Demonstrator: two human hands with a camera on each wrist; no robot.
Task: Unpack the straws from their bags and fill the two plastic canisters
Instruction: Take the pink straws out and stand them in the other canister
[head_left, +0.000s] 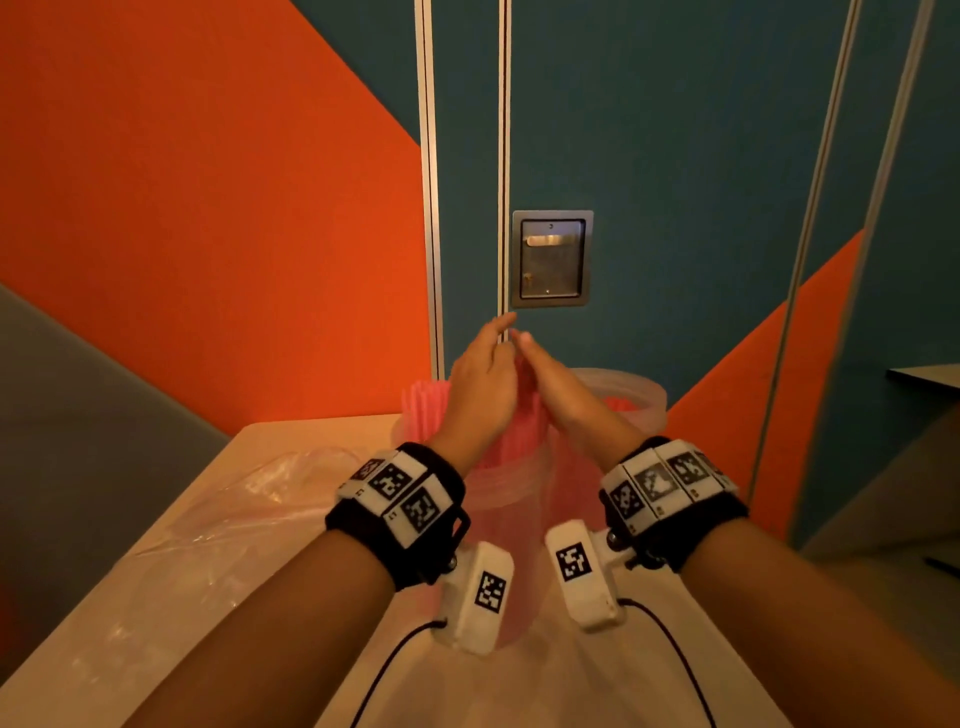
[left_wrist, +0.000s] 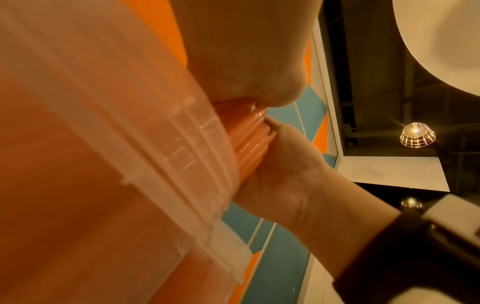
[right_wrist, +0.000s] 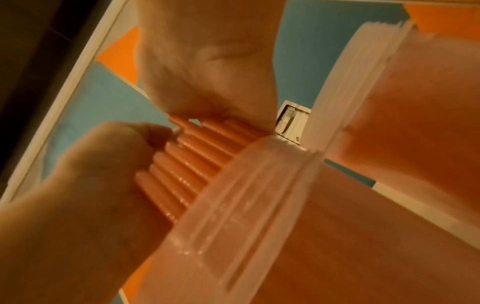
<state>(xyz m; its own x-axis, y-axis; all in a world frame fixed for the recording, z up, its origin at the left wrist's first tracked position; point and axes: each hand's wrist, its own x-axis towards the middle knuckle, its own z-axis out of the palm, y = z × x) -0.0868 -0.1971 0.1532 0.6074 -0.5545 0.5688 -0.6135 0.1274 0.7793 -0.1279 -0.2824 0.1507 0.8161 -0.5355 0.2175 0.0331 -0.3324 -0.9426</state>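
An emptied clear plastic bag (head_left: 223, 519) is seen crumpled on the table (head_left: 519, 686) at about 9 o'clock from the hands. Next over, a few pink straws (head_left: 423, 410) are poking up at 10 o'clock. The near canister (head_left: 498, 519) is parked dead centre, packed with a bundle of straws (right_wrist: 192, 168) sticking out of its ribbed rim. That bundle is squeezed from both sides: the left hand (head_left: 480, 387) is pressed against it at 11 o'clock, fingers mostly straight, and the right hand (head_left: 558, 392) is laid flat against it at 1 o'clock. No curled grip can be made out on either. The second canister (head_left: 634, 400) is tucked just behind at 2 o'clock, pink visible inside.
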